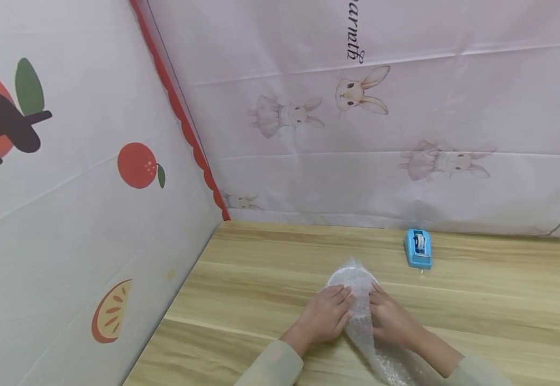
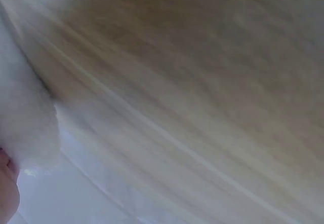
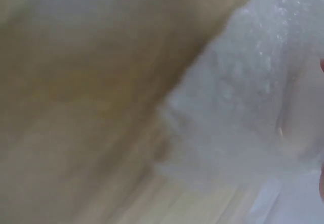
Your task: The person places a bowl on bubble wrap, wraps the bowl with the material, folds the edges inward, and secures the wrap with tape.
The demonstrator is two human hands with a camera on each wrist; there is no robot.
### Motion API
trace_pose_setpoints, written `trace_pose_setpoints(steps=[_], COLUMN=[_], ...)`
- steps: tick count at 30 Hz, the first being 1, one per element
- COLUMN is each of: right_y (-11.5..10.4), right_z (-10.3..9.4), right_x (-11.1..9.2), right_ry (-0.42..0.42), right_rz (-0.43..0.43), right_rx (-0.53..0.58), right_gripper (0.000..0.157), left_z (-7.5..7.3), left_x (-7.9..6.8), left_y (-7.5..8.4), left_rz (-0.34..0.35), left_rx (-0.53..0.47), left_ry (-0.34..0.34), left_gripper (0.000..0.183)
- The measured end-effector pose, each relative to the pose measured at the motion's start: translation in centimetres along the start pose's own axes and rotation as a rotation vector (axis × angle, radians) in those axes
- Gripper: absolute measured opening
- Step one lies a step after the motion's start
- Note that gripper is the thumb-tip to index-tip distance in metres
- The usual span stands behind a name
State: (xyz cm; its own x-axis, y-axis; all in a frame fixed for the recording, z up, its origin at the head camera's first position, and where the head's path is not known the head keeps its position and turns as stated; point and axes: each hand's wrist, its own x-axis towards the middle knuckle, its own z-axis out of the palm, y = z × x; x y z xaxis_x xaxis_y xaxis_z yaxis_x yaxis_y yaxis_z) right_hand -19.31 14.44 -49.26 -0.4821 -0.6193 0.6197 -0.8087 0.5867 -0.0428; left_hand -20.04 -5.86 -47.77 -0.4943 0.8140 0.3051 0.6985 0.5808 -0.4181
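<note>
Both hands are at a sheet of clear bubble wrap (image 1: pixel 360 324) folded around a flat white thing with a rounded top edge, perhaps a plate; the wrap blurs its details. From the left side, my left hand (image 1: pixel 325 315) holds the wrapped bundle, fingers lying over its front. My right hand (image 1: pixel 395 320) grips the bundle's right edge with bent fingers. A loose tail of wrap trails down under the right forearm. In the left wrist view, the bubble wrap (image 2: pixel 28 112) shows at the left edge. In the right wrist view, the bubble wrap (image 3: pixel 238 87) spreads out, blurred.
A blue tape dispenser (image 1: pixel 418 250) with a roll in it stands toward the back of the wooden table (image 1: pixel 241 262), right of the bundle. A fruit-print sheet (image 1: pixel 67 225) walls off the left side. Behind the table hangs a pink rabbit-print sheet (image 1: pixel 308 182).
</note>
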Motion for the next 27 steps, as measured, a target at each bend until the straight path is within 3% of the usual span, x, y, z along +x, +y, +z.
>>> trace_pose_setpoints(steps=[5, 12, 19, 27], right_y=[-0.1, -0.7, -0.7, -0.6], right_z=[-0.7, -1.9, -2.4, -2.2], right_x=[-0.6, -1.4, -2.1, -2.1], right_ry=[0.079, 0.159, 0.261, 0.275], right_rz=[-0.007, 0.058, 0.1, 0.121], right_rx=[0.045, 0.028, 0.135, 0.146], right_gripper=[0.03, 0.021, 0.01, 0.014], left_z=[-0.3, -0.3, 0.2, -0.1], left_x=[0.4, 1.0, 1.1, 1.4], left_y=[0.1, 0.3, 0.1, 0.1], left_rz=[-0.013, -0.027, -0.009, -0.015], left_rx=[0.017, -0.016, -0.034, -0.105], left_ry=[-0.054, -0.157, -0.162, -0.231], left_gripper=[0.037, 0.04, 0.04, 0.044])
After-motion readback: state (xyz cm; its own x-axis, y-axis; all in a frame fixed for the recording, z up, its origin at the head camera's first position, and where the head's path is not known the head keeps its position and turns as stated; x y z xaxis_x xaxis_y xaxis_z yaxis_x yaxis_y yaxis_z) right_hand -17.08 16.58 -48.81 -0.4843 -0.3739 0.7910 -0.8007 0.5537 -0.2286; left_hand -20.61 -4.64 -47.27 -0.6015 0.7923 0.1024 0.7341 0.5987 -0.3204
